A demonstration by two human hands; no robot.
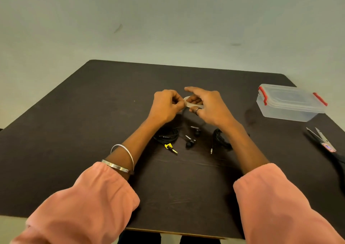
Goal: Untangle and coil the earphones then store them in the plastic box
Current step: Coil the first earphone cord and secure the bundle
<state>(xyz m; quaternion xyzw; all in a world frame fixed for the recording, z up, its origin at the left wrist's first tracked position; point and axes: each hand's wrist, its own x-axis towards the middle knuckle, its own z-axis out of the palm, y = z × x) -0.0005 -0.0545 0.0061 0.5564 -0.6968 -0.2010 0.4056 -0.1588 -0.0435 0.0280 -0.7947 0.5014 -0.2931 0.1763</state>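
Both hands above bench [74,150]: L hand [166,106] fingers pinch tape roll [190,102], R hand [207,103] fingers hold it; earphones [168,136] below.

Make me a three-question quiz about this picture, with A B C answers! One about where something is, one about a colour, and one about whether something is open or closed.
1. Where are the scissors?
A. At the table's right edge
B. Inside the box
C. In the left hand

2. What colour are the clips on the plastic box?
A. Blue
B. Red
C. Green

3. Is the box open or closed?
A. Lid off, beside it
B. Lid propped half open
C. Lid on, closed

Answers:
1 A: they lie on the table, nearer than the box.
2 B: red clips show at both ends.
3 C: the lid sits flat on top.
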